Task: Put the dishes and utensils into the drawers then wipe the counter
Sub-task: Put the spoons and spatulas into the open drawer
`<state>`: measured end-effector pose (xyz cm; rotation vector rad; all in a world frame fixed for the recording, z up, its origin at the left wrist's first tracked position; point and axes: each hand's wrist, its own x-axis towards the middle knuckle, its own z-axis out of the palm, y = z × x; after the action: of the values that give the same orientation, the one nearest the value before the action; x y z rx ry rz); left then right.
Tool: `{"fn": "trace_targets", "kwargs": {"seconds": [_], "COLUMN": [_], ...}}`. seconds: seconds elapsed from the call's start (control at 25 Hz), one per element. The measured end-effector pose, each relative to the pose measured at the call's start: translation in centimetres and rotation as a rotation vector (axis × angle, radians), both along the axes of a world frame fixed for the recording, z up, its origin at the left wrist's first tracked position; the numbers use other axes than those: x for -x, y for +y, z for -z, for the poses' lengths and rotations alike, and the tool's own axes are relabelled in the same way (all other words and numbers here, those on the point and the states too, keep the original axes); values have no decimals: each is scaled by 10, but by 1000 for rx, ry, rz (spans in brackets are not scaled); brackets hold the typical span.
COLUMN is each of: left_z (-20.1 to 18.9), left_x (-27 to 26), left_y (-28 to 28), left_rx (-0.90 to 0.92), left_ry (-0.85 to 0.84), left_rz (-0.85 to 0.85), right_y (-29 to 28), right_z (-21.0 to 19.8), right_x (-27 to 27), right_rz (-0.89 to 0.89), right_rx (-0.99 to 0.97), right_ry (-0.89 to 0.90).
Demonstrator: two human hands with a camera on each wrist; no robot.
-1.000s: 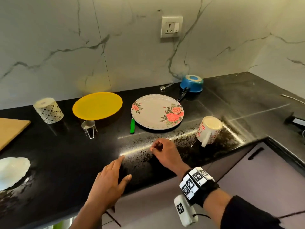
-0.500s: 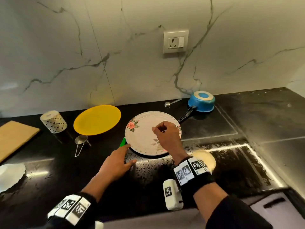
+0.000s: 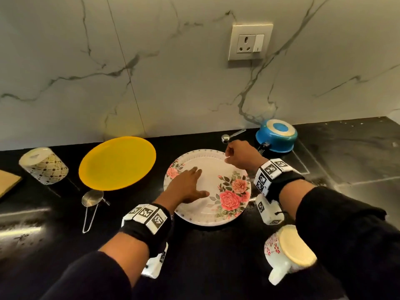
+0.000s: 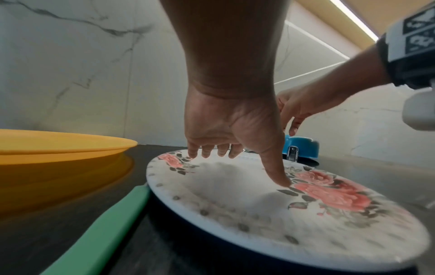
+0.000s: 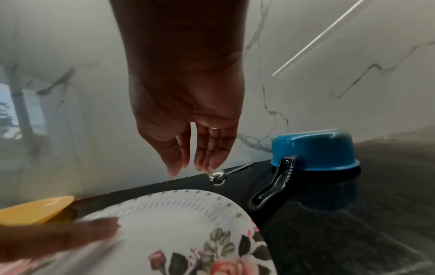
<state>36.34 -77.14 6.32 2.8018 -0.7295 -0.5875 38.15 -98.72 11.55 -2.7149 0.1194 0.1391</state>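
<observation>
A white floral plate (image 3: 227, 198) (image 4: 259, 204) (image 5: 176, 214) lies flat on the black counter (image 3: 216, 267). My left hand (image 3: 192, 182) (image 4: 240, 148) is spread over its left half, thumb tip touching the plate, holding nothing. My right hand (image 3: 238, 156) (image 5: 195, 158) hangs past the plate's far rim, fingers straight and relaxed just above the bowl of a metal spoon (image 3: 232, 136) (image 5: 217, 175) by the wall. An upturned blue saucepan (image 3: 276, 135) (image 5: 313, 148) stands to the right of the spoon. A yellow plate (image 3: 118, 163) (image 4: 58, 145) lies left of the floral one.
A green-handled utensil (image 4: 105, 223) lies between the two plates. A small metal strainer (image 3: 92, 198) and a patterned cup (image 3: 43, 165) on its side are at the left, near a wooden board (image 3: 6, 182). A floral mug (image 3: 287, 252) lies near my right arm.
Both hands moved forward from the counter's front. The left one has come onto the floral plate; the right has passed over the plate to the spoon and its fingers have uncurled.
</observation>
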Motion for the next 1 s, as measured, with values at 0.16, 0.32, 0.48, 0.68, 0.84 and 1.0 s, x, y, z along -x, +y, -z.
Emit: {"fn": "trace_targets", "kwargs": {"seconds": [0.16,0.32,0.48,0.68,0.84,1.0], "left_z": [17,24,27,27,26,27], "left_x": [-28,-34,-34,-32,-32,-28], "left_y": [-17,-22,-24,-22,-20,-13], "left_rx": [-118,-126,-118,-110,-96,-83], "left_ry": [105,123,123,132,132,137], "left_rz": [52,48,25,20,19,23], "right_y": [-12,-35,-52,-59,-57,-54], "right_z": [4,7,18,40,51,58], "right_x": [-43,-90,-130,-159,-164,-157], "right_rz": [12,38,-47,-62,-75,35], "right_rx": [72,96,230,303,237,123], "right_ry": [72,99,98,177,186,158]}}
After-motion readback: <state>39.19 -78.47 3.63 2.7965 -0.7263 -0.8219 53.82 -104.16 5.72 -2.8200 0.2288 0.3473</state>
